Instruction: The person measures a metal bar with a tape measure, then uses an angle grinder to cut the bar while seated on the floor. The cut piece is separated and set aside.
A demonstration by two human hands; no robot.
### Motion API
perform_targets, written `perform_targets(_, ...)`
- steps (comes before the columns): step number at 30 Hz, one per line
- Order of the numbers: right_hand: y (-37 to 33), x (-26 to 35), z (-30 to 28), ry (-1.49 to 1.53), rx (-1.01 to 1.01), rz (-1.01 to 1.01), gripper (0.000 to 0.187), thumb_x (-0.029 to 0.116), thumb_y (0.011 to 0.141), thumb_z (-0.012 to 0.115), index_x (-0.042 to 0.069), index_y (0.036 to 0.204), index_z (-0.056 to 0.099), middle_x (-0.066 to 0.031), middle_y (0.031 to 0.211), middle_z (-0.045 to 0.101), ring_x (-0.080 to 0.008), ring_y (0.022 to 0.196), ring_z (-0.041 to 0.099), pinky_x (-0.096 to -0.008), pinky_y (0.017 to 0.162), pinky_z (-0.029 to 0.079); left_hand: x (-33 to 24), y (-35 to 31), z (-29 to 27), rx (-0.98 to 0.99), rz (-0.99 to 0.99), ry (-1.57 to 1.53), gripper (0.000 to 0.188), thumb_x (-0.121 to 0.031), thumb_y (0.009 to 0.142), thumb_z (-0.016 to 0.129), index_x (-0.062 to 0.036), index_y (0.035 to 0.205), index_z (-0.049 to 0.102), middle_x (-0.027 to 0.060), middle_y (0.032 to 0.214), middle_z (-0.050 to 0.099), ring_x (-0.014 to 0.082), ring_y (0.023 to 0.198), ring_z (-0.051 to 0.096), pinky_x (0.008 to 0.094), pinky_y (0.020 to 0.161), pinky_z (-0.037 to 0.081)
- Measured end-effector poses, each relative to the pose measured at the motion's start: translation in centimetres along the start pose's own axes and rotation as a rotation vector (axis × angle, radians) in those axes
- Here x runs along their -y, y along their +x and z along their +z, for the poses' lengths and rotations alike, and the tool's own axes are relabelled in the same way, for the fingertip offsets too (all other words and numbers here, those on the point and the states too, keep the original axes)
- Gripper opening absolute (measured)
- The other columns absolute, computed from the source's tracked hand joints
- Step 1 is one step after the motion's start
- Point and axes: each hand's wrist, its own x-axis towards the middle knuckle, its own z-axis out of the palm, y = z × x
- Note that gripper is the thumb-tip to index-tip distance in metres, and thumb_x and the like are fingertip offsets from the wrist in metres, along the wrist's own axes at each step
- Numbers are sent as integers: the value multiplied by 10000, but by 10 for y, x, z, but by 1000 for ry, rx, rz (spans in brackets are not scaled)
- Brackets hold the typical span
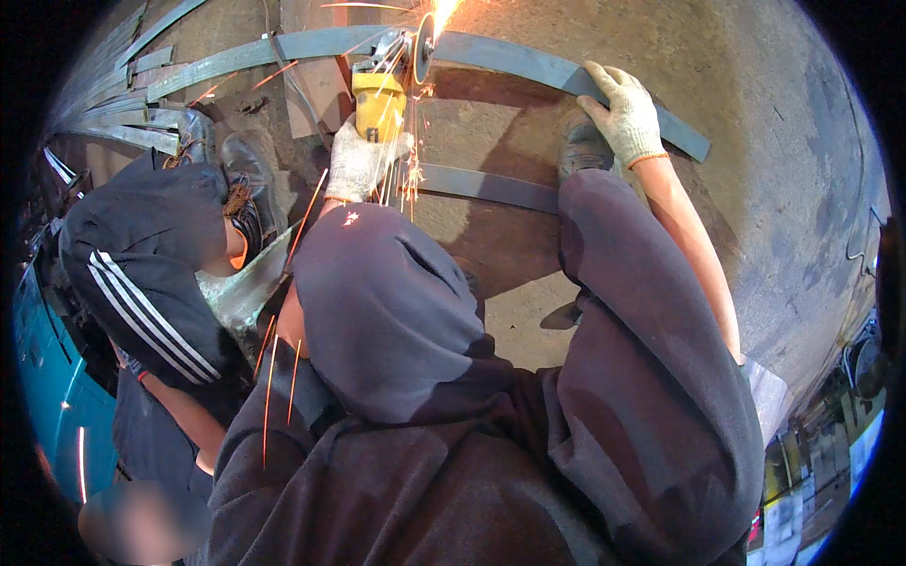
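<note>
along the left edge of the floor (774, 236) lies a stack of flat grey metal strips (142, 139); near it, a co-worker (123, 217) in dark, white-striped trousers (160, 321) bends beside a large teal object (52, 340). mixed clutter (812, 481) crowds the floor's lower right edge.

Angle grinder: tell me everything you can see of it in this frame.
The angle grinder has a yellow housing, apparently plastic, and a silvery metal head with a dark, thin disc on its right side. The gloved left hand grips its rear. The disc stands on edge across the long flat metal strip, throwing bright orange sparks.
</note>
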Motion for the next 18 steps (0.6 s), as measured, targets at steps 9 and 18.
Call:
perform_targets(9,-1,-1,-1,-6,1,11,534,306,862,748,183,1368,629,-154,1287,658,-364,1201,606,-458,1037,476,5,-2,3,25,27,-162,637,-252,702,943,11,1204,652,116,1087,745,206,948,707,355,864,563)
perform_targets(18,1,3,-5,46,23,8,531,293,856,758,183,1360,633,-135,1292,659,-361,1186,616,-460,1024,488,8,2,2,11,49,-2,629,-213,709,928,14,1222,643,107,1066,745,209,950,705,353,868,563)
